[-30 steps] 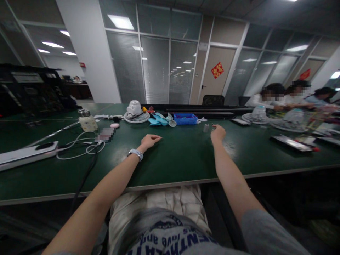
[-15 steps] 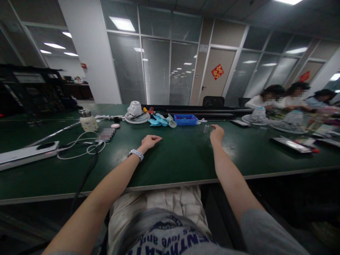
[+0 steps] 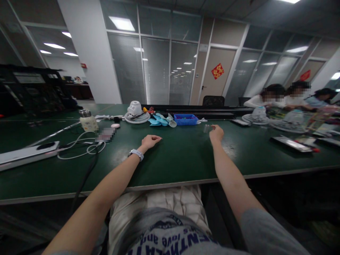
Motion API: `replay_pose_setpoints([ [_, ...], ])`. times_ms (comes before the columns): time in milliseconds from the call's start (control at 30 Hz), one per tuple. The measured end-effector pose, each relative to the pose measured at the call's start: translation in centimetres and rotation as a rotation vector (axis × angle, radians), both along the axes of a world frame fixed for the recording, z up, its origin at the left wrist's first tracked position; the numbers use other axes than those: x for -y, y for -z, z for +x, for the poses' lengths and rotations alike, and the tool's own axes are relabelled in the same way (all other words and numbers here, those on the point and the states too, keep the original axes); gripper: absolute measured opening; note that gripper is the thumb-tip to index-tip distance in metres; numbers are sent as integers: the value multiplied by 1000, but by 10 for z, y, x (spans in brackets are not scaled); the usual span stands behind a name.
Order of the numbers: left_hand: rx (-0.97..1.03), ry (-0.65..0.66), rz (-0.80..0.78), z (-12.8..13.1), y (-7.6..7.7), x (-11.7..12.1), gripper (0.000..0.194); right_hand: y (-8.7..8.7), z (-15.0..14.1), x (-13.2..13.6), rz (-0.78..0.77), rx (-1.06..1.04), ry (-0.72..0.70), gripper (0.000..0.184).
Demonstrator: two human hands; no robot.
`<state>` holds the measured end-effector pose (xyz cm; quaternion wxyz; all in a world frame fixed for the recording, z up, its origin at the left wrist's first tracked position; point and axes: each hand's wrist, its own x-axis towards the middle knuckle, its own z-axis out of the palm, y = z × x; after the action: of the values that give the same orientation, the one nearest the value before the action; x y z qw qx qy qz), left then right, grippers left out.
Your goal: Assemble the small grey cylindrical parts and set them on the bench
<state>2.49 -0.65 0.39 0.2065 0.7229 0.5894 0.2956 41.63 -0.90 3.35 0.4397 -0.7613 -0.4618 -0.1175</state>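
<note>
My left hand (image 3: 151, 141) rests on the green tabletop with its fingers drawn together, and nothing shows between them. Farther right, my right hand (image 3: 217, 134) is closed, its thumb and forefinger close to the right side of a small silvery cylinder (image 3: 206, 128). That cylinder stands upright on the table. Whether the fingertips touch it I cannot tell, and anything pinched between them is too small to make out. Behind the cylinder lies a blue basket (image 3: 185, 123) with small things in it. Light-blue fan blades (image 3: 158, 120) lie left of the basket.
A white fan body (image 3: 134, 109) sits on its round grille at the back. On the left are a bottle (image 3: 88, 122), a white power strip (image 3: 29, 156) and looped cables. Several people work at the right, near fan parts and a flat shiny tray (image 3: 292, 143).
My right hand has shifted slightly left, bringing its fingertips closer to the silvery cylinder. My left hand has stayed in place.
</note>
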Motion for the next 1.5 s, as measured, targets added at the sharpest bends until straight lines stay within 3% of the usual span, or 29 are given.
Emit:
replay_pose_setpoints([
  [233, 6, 7, 9, 0, 1, -1, 29, 5, 11, -6, 136, -193, 8, 42],
  [600, -16, -9, 4, 2, -2, 3, 29, 10, 17, -14, 260, -212, -2, 33],
  [833, -16, -5, -4, 1, 0, 0, 28, 11, 18, -10, 197, -286, 68, 26],
  [1100, -2, -17, 8, 1, 2, -3, 27, 15, 15, -11, 209, -344, 119, 31],
  [1300, 28, -19, 14, 1, 2, -2, 25, 26, 13, -13, 5, -407, 42, 60],
  [1500, 80, -49, 48, 3, 2, -2, 27, 19, 4, -7, -51, -372, 101, 44],
])
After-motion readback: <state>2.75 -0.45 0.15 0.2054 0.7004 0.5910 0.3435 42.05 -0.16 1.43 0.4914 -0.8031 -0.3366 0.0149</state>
